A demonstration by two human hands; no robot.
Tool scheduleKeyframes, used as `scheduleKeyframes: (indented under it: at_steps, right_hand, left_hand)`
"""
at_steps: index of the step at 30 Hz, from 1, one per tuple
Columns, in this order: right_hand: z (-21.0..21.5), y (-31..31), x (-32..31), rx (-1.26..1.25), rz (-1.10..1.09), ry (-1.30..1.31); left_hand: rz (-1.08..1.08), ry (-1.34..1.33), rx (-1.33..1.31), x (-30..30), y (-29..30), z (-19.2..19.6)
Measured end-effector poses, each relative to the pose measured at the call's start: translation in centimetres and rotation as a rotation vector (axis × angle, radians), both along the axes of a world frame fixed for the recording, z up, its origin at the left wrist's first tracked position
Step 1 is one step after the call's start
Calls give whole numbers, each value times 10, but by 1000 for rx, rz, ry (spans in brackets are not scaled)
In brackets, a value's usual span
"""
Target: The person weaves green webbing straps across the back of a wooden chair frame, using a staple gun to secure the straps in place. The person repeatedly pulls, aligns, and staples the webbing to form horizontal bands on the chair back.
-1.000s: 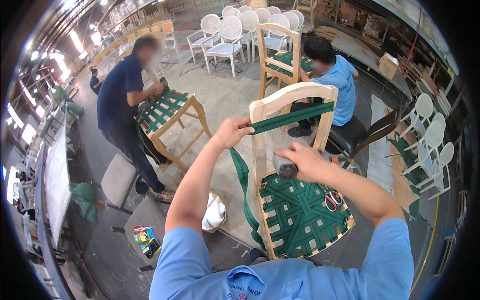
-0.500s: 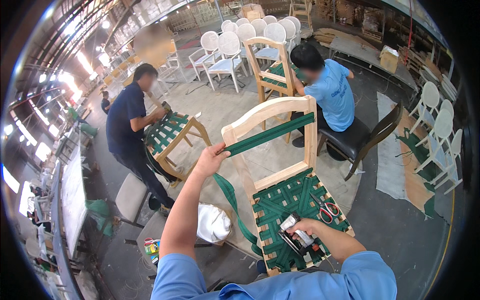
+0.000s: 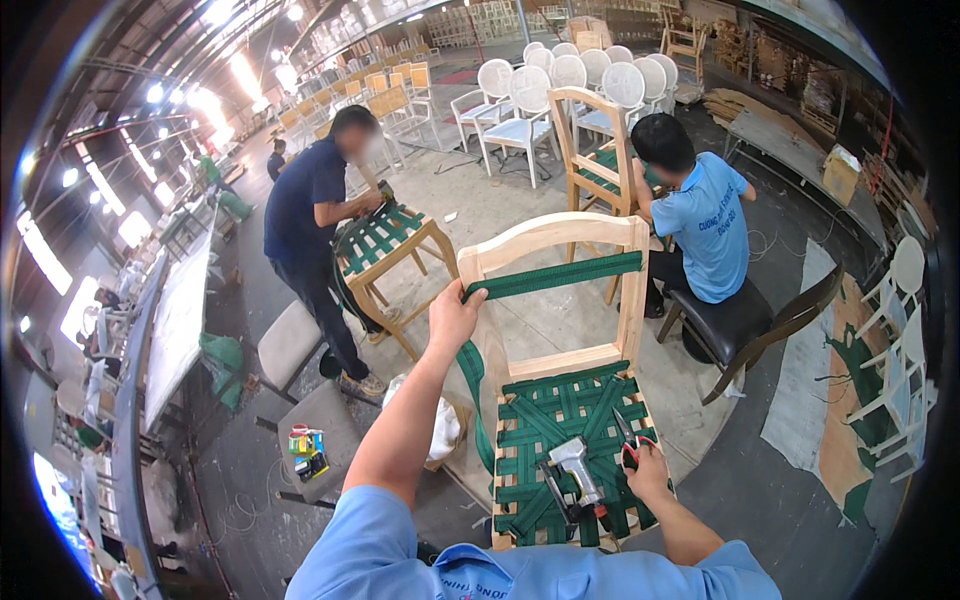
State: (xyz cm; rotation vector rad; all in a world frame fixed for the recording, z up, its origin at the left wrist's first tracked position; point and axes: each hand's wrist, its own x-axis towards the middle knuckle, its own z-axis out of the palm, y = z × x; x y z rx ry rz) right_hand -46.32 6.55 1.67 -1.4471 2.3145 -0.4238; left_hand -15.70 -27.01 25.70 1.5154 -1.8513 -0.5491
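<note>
A pale wooden chair frame (image 3: 638, 290) stands before me, its seat woven with green webbing (image 3: 520, 438). One green webbing strap (image 3: 555, 276) runs across the upper part of the backrest. My left hand (image 3: 455, 314) pinches this strap against the left post, and its loose tail hangs down beside the chair. On the seat's right side, my right hand (image 3: 648, 474) has its fingers closed on the red handles of a pair of scissors (image 3: 626, 428), blades pointing away from me. A silver-and-black staple gun (image 3: 572, 464) lies on the webbing just left of that hand.
At left, a person in dark blue (image 3: 305, 200) bends over another webbed chair (image 3: 420, 245). At right, a person in light blue (image 3: 705, 225) sits on a dark chair (image 3: 765, 325). A grey seat (image 3: 330, 425) holds small boxes (image 3: 308, 448). A white bundle (image 3: 445, 430) lies beside my chair.
My right hand has let go of the staple gun, leaving it on the seat, and moved right to take the scissors. My left hand still holds the strap at the left post.
</note>
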Motion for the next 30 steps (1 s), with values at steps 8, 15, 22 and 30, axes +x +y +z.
scheduleKeyframes:
  at_steps: [8,15,22,30]
  right_hand:
    - [5,-19,-23,183,52,-55]
    - [55,-54,-63,370,107,-293]
    - [291,-188,-23,-377,955,481]
    - [430,-347,98,-681,1465,1143]
  left_hand:
    - [288,35,-234,-2,27,-35]
    - [210,184,-135,-2,31,-25]
    - [266,228,-204,9,37,-39]
    - [267,321,-235,1,44,-38]
